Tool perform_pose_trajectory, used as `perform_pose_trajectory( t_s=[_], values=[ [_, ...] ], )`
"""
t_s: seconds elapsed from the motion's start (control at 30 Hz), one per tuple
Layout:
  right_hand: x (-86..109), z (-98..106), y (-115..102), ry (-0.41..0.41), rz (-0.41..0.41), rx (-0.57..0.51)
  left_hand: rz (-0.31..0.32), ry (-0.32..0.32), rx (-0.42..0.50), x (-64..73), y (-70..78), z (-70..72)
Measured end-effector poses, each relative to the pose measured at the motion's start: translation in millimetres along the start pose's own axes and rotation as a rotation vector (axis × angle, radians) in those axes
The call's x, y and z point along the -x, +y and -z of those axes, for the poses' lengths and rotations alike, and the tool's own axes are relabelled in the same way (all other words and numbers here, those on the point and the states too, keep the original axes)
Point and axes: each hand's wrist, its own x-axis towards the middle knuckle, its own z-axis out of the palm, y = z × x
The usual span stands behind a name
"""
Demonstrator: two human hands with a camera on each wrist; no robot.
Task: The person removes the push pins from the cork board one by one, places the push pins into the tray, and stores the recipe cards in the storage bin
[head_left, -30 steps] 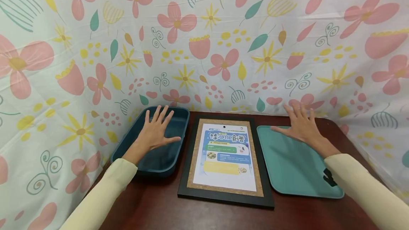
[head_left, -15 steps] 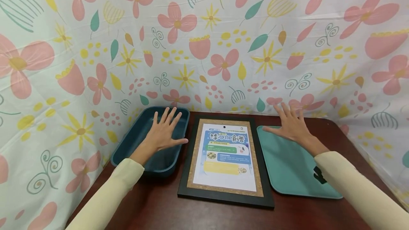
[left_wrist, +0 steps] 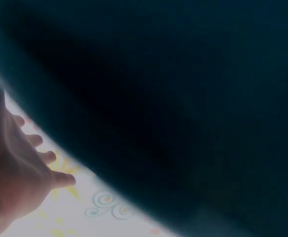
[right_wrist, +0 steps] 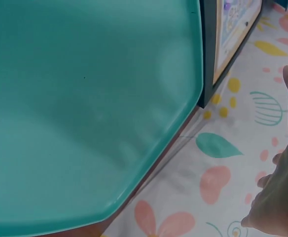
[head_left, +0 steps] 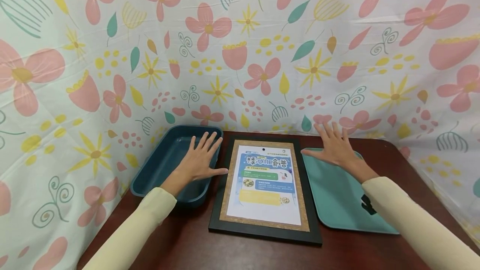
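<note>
Well, the left hand [head_left: 198, 163] and right hand [head_left: 335, 147], both empty, spread wide above the left tub [head_left: 161, 165] and right tray [head_left: 333, 197].

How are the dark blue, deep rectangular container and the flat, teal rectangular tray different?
The dark blue, deep rectangular container has high walls, while the flat, teal rectangular tray has only a low rim.
The container looks much darker than the lighter, greener tray.
The tray bears a black mark; the container's visible part shows none.
Both have rounded corners and rest on the dark red-brown table.
</note>
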Motion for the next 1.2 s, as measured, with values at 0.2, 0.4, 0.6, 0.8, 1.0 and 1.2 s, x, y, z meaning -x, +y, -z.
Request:
perform_pose_trajectory(
  t_s=[0.2,0.4,0.6,0.8,1.0,1.2],
  values=[
    [-2.5,-3,-6,0.001,0.01,-0.003,-0.03,0.003,0.042,-1.0,7.1,-3.0],
    [-5.8,-5,-13,-0.029,0.016,0.001,-0.036,-0.037,0.059,-1.3,14.1,-9.1],
    [-8.9,-9,-19,-0.07,0.001,0.015,-0.043,-0.075,0.053,-0.8,20.8,-14.6],
    [-10.6,-16,-24,-0.077,0.003,-0.008,-0.062,-0.092,0.064,-1.6,30.1,-17.4],
    [-13.9,-19,-31,-0.082,0.011,-0.019,-0.061,-0.116,0.077,-3.4,39.0,-18.5],
    [-15.1,-20,-40,-0.124,0.016,-0.004,-0.051,-0.142,0.128,-1.5,46.5,-22.0]
  ],
)
